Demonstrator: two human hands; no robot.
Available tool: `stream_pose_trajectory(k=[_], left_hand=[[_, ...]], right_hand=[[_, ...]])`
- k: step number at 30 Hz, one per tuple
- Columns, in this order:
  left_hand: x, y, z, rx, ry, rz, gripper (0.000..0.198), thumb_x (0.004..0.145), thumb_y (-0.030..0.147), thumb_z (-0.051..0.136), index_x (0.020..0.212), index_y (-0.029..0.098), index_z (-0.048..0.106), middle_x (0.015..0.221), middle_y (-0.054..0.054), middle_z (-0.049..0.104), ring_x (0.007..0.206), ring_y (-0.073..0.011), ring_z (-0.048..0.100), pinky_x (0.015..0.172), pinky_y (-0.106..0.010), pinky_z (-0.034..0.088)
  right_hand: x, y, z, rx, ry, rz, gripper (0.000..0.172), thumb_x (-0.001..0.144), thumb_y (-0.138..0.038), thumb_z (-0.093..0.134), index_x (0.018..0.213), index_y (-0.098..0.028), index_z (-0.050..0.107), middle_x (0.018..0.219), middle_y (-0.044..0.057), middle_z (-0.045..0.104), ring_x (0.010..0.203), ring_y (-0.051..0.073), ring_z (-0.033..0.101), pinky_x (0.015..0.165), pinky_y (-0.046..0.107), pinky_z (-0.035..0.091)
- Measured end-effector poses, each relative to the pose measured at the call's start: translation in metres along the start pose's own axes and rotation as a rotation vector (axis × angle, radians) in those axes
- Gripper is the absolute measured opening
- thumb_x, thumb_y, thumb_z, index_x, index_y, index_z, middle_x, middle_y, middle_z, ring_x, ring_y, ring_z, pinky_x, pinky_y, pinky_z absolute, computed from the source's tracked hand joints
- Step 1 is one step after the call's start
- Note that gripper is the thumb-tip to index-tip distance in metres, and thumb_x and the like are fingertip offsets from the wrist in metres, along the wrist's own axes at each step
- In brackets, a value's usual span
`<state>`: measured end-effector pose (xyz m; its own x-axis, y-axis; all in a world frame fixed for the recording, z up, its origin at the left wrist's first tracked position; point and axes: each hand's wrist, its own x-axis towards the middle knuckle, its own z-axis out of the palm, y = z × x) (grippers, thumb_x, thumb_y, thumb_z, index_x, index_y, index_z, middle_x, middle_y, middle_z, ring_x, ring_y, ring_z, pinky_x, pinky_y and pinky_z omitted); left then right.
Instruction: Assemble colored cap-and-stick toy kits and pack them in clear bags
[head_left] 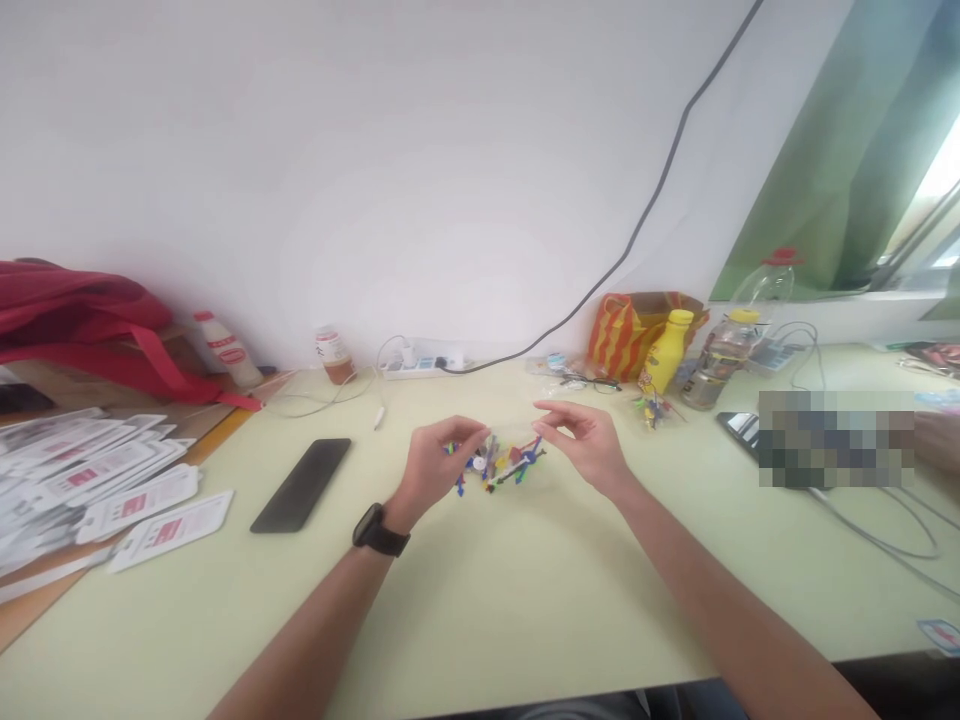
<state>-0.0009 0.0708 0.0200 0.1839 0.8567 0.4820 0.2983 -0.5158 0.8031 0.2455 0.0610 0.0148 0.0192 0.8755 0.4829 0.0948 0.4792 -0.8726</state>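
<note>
badges: pile, left edge of frame, lower half
black phone: flat on worktop, left of centre
left hand: centre, thumb and fingertips close together at colourful pieces; can't tell if gripping
colourful pieces: mid-frame, between the hands, maybe bagged; step looks like fingering the bundle, next move probably calls for a light pinch on its right side
right hand: right of centre, thumb and index apart, contact unclear
yellow bottle: standing, farther right, behind
</note>
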Motion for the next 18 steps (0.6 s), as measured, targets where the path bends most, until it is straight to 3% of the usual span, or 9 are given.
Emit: stream_pose_trajectory(k=[3, 6, 14, 18], left_hand=[[0.0008, -0.0002, -0.0001, -0.104, -0.043, -0.043, 0.023, 0.088, 0.04, 0.077, 0.092, 0.018, 0.078, 0.083, -0.007, 0.078, 0.074, -0.0214, 0.074, 0.068, -0.03, 0.061], [0.0024, -0.001, -0.0009, -0.241, -0.086, -0.09, 0.022, 0.088, 0.037, 0.078, 0.095, 0.017, 0.077, 0.083, -0.007, 0.077, 0.076, -0.0201, 0.073, 0.07, -0.03, 0.06], [0.0021, 0.0027, -0.0049, -0.354, -0.07, -0.145, 0.017, 0.088, 0.031, 0.077, 0.096, 0.017, 0.083, 0.082, -0.007, 0.077, 0.077, -0.0179, 0.071, 0.073, -0.028, 0.058], [0.0013, 0.0022, -0.003, -0.337, -0.076, -0.151, 0.02, 0.084, 0.033, 0.082, 0.095, 0.016, 0.081, 0.082, -0.007, 0.076, 0.078, -0.0201, 0.071, 0.069, -0.029, 0.058]], right_hand=[[0.0023, -0.0017, -0.0025, 0.042, -0.017, 0.007, 0.016, 0.08, -0.034, 0.084, 0.092, -0.023, 0.083, 0.089, 0.006, 0.079, 0.084, 0.023, 0.072, 0.086, 0.041, 0.059], [0.0046, -0.0031, -0.0049, 0.107, -0.077, -0.009, 0.012, 0.08, -0.034, 0.084, 0.083, -0.023, 0.082, 0.09, 0.007, 0.078, 0.087, 0.023, 0.072, 0.084, 0.039, 0.059], [0.0028, -0.0061, -0.0091, 0.044, -0.119, -0.031, 0.012, 0.089, -0.031, 0.075, 0.089, -0.022, 0.082, 0.092, 0.007, 0.079, 0.089, 0.022, 0.073, 0.084, 0.036, 0.058], [0.003, -0.0044, -0.0079, 0.038, -0.143, -0.063, 0.009, 0.086, -0.03, 0.078, 0.088, -0.021, 0.081, 0.091, 0.007, 0.078, 0.087, 0.022, 0.072, 0.082, 0.035, 0.059]])
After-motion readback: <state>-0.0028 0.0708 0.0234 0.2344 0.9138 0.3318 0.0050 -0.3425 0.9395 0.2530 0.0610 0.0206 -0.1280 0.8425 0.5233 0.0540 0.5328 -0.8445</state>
